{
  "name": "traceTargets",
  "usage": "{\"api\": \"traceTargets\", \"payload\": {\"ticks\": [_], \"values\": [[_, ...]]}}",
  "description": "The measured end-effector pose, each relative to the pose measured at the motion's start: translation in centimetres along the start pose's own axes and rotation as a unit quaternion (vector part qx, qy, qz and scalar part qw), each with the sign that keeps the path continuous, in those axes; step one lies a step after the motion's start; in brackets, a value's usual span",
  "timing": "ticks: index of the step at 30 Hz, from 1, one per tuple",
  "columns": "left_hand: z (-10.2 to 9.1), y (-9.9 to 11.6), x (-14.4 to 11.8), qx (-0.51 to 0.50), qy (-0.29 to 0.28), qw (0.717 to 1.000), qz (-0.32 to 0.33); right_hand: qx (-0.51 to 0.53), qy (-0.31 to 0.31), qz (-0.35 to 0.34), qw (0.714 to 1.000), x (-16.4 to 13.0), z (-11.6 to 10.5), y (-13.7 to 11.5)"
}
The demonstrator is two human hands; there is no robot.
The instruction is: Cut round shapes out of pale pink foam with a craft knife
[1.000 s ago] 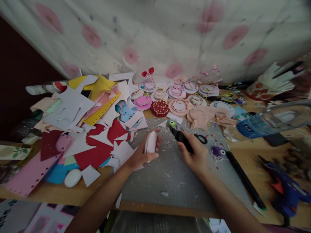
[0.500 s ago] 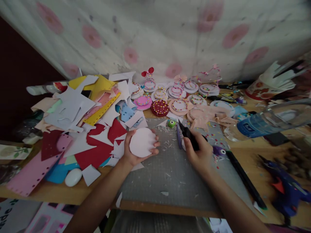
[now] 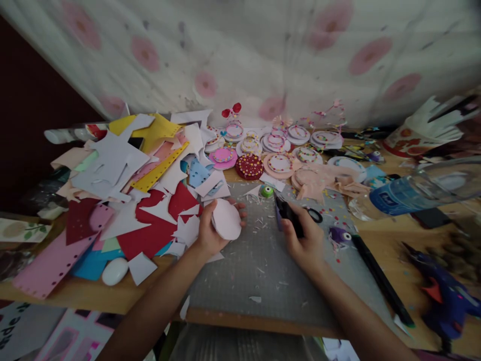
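My left hand is closed round the edge of a white foam disc, held tilted above the cutting mat. To its right, my right hand grips black scissors, with a dark loop showing past the knuckles. The scissors point away to the upper left. A purple strip stands close to their tip, partly hidden. A small green one-eyed figure sits just beyond, among white shavings. A purple figure with an eye lies right of my right hand.
Foam scraps pile up at left, with a white egg-shaped piece in front. Decorated discs line the back. At right are a water bottle, a black marker-like stick, a glue gun and a paper cup.
My left hand has turned the white disc and shifted slightly right, so the disc looks narrower. My right hand has lowered the scissors a little, and their dark loop now shows.
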State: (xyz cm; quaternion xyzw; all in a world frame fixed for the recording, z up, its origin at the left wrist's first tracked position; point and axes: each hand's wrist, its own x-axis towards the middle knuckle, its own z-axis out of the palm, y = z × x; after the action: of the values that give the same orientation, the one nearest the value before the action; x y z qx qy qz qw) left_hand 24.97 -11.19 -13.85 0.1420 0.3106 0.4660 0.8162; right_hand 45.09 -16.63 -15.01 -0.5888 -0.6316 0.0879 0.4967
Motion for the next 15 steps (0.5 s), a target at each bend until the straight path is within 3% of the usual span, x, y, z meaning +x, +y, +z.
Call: {"api": "traceTargets", "payload": {"ticks": [3,7,10,12,15], "values": [[0.1,0.0,-0.1,-0.002,-0.036,0.999,0.002,0.161,-0.021,0.139,0.977,0.2,0.0,-0.7],[0.4,0.3,-0.4,0.013,-0.090,0.995,0.026,0.412,-0.077,0.316,0.851,0.5,0.2,-1.6],[1.0,0.7,-1.2,0.087,-0.129,0.982,0.103,0.447,-0.154,0.350,0.809,0.4,0.6,-2.4],[1.6,0.8,-2.1,0.168,-0.156,0.960,0.159,0.450,-0.204,0.352,0.795,0.0,0.8,-2.9],[2.4,0.6,-4.1,0.281,-0.177,0.920,0.210,0.481,-0.271,0.361,0.751,-0.9,0.9,-3.7]]}}
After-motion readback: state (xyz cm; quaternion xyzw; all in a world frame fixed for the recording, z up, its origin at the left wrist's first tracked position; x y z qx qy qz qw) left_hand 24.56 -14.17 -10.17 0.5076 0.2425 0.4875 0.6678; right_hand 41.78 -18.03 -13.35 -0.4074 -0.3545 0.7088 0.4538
